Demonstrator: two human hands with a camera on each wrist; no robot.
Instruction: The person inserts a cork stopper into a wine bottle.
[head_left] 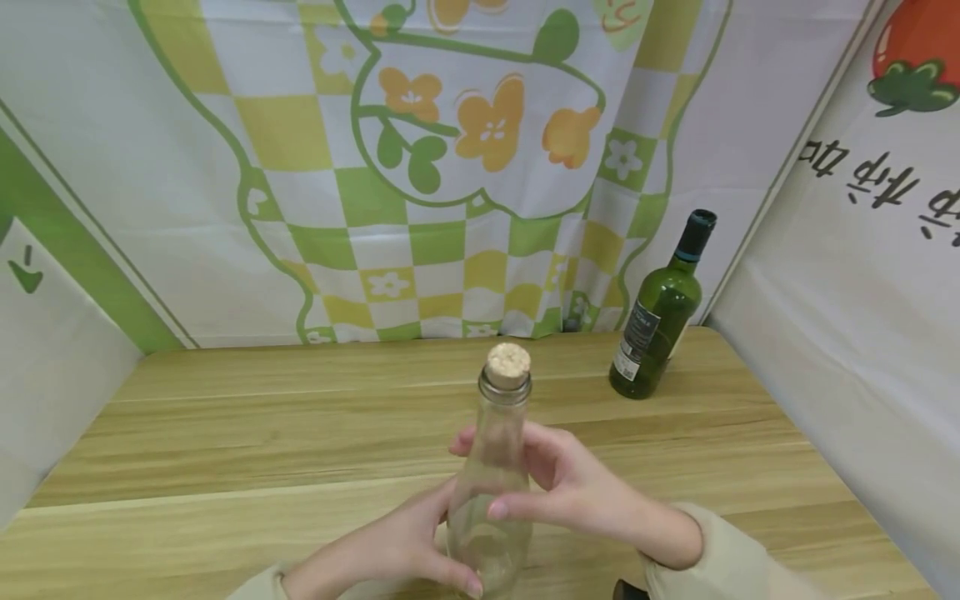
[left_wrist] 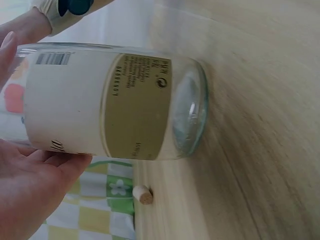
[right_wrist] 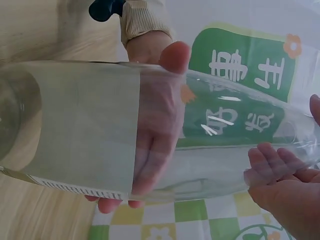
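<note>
A clear glass bottle (head_left: 491,508) stands nearly upright at the front middle of the table, a cork (head_left: 508,365) at its mouth. My left hand (head_left: 408,537) holds its lower body, thumb on the near side and fingers behind. Higher up, around the shoulder, my right hand (head_left: 577,483) grips it, fingers reaching behind the glass. A cream and gold label (left_wrist: 100,102) covers the lower body in the left wrist view. Through the glass, the right wrist view shows the left hand (right_wrist: 157,117), with the right hand (right_wrist: 285,195) near the narrow end.
A green wine bottle (head_left: 660,321) with a dark label stands at the back right of the wooden table (head_left: 262,425). In the left wrist view a cork (left_wrist: 143,195) lies near the table's back edge. A checked, flowered curtain (head_left: 420,242) hangs behind.
</note>
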